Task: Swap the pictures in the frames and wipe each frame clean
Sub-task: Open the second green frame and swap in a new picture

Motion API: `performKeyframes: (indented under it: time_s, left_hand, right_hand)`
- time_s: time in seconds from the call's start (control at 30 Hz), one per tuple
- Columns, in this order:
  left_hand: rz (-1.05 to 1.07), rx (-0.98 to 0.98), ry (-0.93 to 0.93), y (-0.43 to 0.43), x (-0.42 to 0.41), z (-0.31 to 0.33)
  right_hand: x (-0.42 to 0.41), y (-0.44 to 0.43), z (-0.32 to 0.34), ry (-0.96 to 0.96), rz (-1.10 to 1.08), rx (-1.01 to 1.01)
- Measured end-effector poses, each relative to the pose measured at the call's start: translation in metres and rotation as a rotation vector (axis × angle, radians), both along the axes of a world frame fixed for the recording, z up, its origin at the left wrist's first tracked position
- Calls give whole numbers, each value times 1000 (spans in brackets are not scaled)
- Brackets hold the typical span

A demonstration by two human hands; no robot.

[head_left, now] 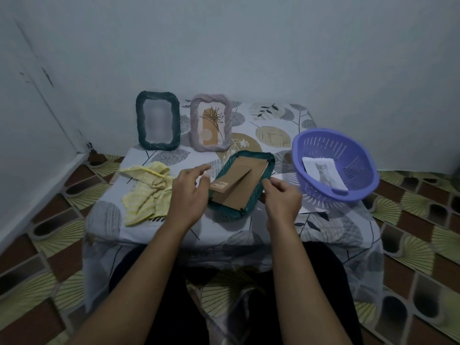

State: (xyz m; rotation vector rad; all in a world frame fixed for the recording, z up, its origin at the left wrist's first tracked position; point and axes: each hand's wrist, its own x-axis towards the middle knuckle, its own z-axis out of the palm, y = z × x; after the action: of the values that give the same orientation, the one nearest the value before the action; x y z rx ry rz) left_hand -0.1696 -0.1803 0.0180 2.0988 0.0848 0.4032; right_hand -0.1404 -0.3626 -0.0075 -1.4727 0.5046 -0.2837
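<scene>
Count: three frames, one cloth, one basket, two loose paper items, two hands. The dark green frame [157, 123] and the mauve frame [211, 123] are standing upright side by side at the far edge of the table [273, 115], long axes vertical, fronts facing the camera; the mauve one is showing a plant print [211, 118], while the dark green one's content is blurred. The teal frame [240, 185] is lying face down at table centre, its long axis running diagonally from near-left to far-right. Its brown backing board [234, 197] is facing up and its easel stand [234, 181] is lifting off the board, free end pointing near-left. The left hand [190, 195] is hovering at the frame's left edge, forefinger stretched out and fingers loosely spread; contact with the stand cannot be told. The right hand [282, 197] is pinching thumb against forefinger at the frame's right rim. The yellow cloth [146, 189] is lying crumpled to the left. The purple basket [331, 145] is sitting tilted to the right, holding one cat picture [323, 173]; a white sheet [312, 210] is poking out beneath it.
</scene>
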Motion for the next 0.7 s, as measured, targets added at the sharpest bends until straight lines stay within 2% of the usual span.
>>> performKeyframes:
  time_s: [0.07, 0.13, 0.3, 0.37, 0.53, 0.7]
  left_hand:
    - [-72, -51, 181, 3, 7, -6]
    - [-146, -146, 276, 2, 8, -9]
    - [-94, -405, 339, 0, 14, -13]
    - [-67, -450, 359, 1, 16, -13]
    - [-78, -454, 291, 2, 19, -22]
    - [29, -135, 177, 0, 26, -34]
  right_hand:
    - [-2, 0, -4, 8, -6, 20]
    - [-3, 1, -7, 6, -4, 20]
    - [2, 0, -10, 10, 11, 20]
    - [2, 0, -11, 5, 14, 0]
    - [3, 7, -10, -38, 43, -35]
    - [2, 14, -7, -49, 158, -97]
